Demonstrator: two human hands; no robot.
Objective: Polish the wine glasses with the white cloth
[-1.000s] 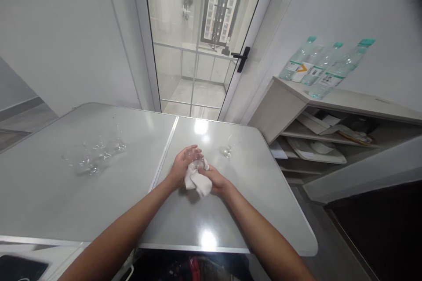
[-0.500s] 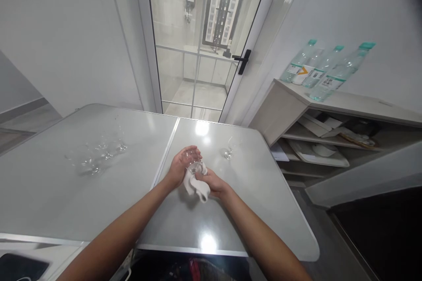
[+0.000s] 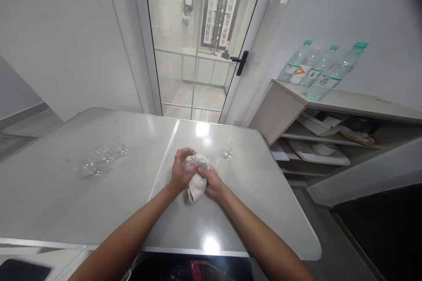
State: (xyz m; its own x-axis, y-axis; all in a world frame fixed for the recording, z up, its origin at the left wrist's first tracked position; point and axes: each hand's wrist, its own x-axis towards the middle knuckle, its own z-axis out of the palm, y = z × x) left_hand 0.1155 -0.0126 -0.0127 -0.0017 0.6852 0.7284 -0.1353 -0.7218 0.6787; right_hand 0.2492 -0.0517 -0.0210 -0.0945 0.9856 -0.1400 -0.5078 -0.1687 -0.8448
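Over the middle of the table my left hand (image 3: 181, 169) is closed around a clear glass (image 3: 189, 165), mostly covered by cloth and fingers. My right hand (image 3: 213, 181) grips a white cloth (image 3: 197, 188), pressing it over the glass; one end of the cloth hangs down between my wrists. Beyond my right hand stands another clear glass (image 3: 228, 154), apart from both hands. To the left, several clear glasses (image 3: 95, 169) are grouped together, their outlines hard to separate.
The grey table (image 3: 125, 206) has a metal seam running across it. At the right, a wooden shelf unit (image 3: 290, 105) carries several green-capped plastic bottles (image 3: 325, 85). Behind the table is a glass door (image 3: 174, 74) with a black handle (image 3: 242, 63). A dark flat object (image 3: 24, 270) lies lower left.
The cloth has come up over the glass, hiding most of its bowl. My left fingers have curled in closer, and both hands remain together at the same spot.
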